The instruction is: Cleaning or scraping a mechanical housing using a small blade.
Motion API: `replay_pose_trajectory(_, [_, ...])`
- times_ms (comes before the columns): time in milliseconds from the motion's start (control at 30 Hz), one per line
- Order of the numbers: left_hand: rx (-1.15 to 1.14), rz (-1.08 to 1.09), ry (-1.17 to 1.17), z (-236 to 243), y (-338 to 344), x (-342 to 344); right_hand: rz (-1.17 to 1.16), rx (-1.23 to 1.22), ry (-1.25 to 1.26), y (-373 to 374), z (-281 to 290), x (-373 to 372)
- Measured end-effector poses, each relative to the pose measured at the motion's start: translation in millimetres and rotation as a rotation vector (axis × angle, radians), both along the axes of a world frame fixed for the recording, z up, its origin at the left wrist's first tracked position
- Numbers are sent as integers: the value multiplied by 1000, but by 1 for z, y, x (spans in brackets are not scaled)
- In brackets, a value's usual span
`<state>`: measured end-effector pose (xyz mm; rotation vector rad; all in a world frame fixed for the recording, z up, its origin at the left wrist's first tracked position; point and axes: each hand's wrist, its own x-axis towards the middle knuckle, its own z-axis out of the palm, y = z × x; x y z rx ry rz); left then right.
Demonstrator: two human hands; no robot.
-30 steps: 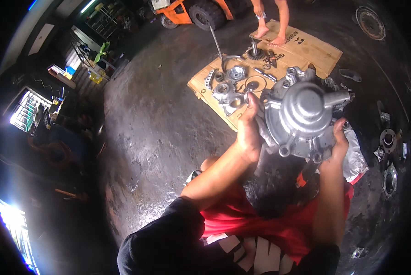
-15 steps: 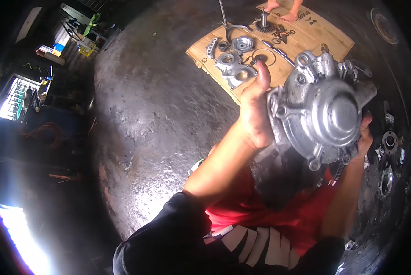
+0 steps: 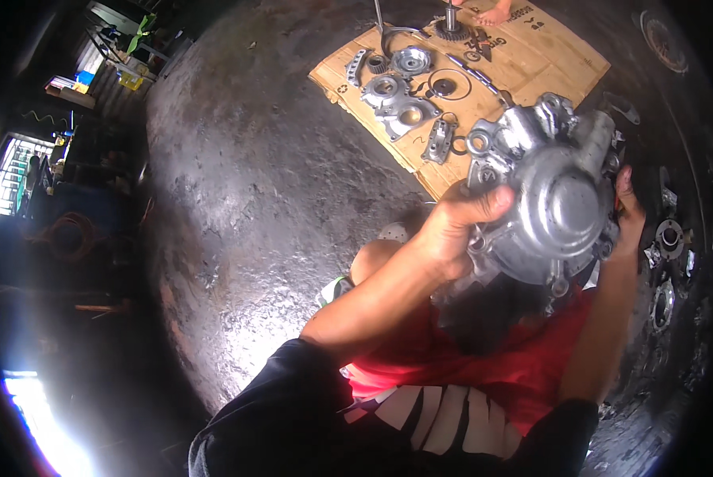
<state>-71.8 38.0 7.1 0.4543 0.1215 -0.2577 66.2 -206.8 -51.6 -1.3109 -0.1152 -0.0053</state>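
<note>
While both hands are raised in front of the person's chest, a large silver metal housing [image 3: 555,199] sits between them, held up above the lap and the red shorts [image 3: 483,374]. It is a cast casing with a round domed cover in its middle and bolt lugs around its rim. The left hand [image 3: 452,230] is wrapped around the housing's left edge, thumb stretched across the front face and fingers curled behind it — a firm, closed grasp. The right hand [image 3: 628,215] clasps the opposite edge; only the thumb and part of the palm show, the rest being hidden behind the casting.

Beyond the housing, on the dark stained concrete floor [image 3: 253,199], lies a sheet of cardboard [image 3: 531,63] — its near edge just behind the casting. Spread over it are smaller silver parts: round covers [image 3: 396,87], a gear on a shaft [image 3: 450,28], thin rings [image 3: 450,83] and a small bracket [image 3: 437,141]. Another person's bare foot [image 3: 495,12] rests on the cardboard's far edge. More dark metal parts [image 3: 668,238] lie on the floor to the right.
</note>
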Motion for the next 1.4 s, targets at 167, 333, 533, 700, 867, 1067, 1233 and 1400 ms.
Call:
replay_pose_trajectory(167, [-90, 43, 44, -2, 7, 8, 268, 199, 396, 39, 41, -45])
replay_pose_trajectory(333, [-22, 114, -86, 1, -10, 9, 267, 240, 347, 39, 35, -53])
replay_pose_trajectory(533, [154, 142, -101, -2, -31, 10, 112, 77, 164, 47, 24, -59])
replay_pose_trajectory(700, [-60, 165, -125, 0, -25, 13, 98, -64, 192, 43, 38, -71])
replay_pose_trajectory(867, [-154, 295, -39, -7, -9, 16, 259, -856, -52, 9, 70, -72])
replay_pose_trajectory(1067, [-170, 382, -4, -11, 20, 14, 56, -1082, 20, -25, 50, -81])
replay_pose_trajectory(1233, [-58, 434, 100, 9, -10, 26, -27, -1229, 60, -71, 54, -105])
replay_pose_trajectory(1400, [157, 521, 268, 3, -9, 21, -291, -826, -107, -36, 69, -74])
